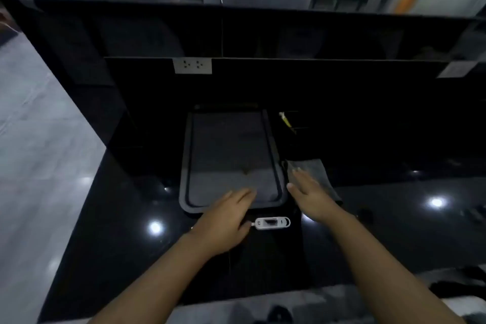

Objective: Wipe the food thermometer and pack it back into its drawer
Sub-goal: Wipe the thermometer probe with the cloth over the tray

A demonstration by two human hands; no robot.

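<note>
Thermometer on counter, both hands empty & open

Thermometer (272, 223) lies flat on the black counter (110, 218), just in front of the tray (185, 166), long axis running L–R. Left hand (226, 221) is nearest, thumb touching its left end, fingers (244, 193) spread, gripping nothing. Right hand (309, 197) hovers open over the grey cloth (315, 168), prob. picking that up first. No drawer in view.

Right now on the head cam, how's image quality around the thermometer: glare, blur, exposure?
Head view: dim and underexposed, so the black counter swallows detail; ceiling-light glare spots sit close to the thermometer, whose white body still reads clearly; wide-angle bending at the edges; the background and both hands, left and right, look soft; the grey cloth barely separates from the counter.
</note>
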